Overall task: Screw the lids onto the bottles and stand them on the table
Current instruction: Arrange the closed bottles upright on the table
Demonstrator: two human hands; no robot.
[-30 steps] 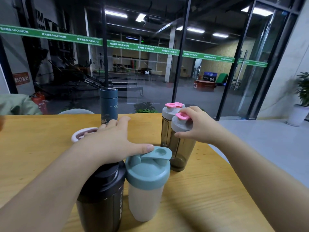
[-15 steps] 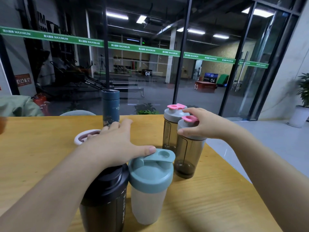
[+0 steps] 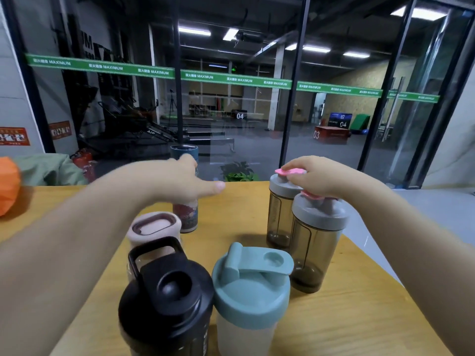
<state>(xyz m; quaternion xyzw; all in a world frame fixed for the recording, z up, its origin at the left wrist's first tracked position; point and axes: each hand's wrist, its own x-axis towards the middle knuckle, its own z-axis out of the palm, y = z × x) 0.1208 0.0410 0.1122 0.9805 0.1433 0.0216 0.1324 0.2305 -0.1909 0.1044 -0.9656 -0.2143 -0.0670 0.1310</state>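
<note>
Bottles, six in all, stand upright with lids on near the right end of the wooden table [image 3: 359, 317]. The right hand [image 3: 323, 179] rests on top of the near smoky bottle [image 3: 317, 242], fingers curled over its pink flip cap and reaching to the pink cap of the far smoky bottle [image 3: 279, 214] just behind; whether it truly grips the cap cannot be told. The two smoky bottles touch or nearly touch. The left hand [image 3: 177, 181], blurred, is released, thumb out, in front of the tall dark-blue patterned bottle [image 3: 186, 214]; contact with it cannot be told.

Nearer the viewer: a pale-pink-lidded bottle [image 3: 154, 227], a black shaker bottle [image 3: 167, 304] with loop handle, and a white shaker bottle with teal lid [image 3: 250, 291], the last two side by side and almost touching. Bare tabletop lies between the blue bottle and the smoky pair, and more along the left. The near smoky bottle stands close to the table's right edge. An orange object [image 3: 7, 186] sits at the far left. Behind the far edge rises a glass wall [image 3: 231, 98] with a green strip.
</note>
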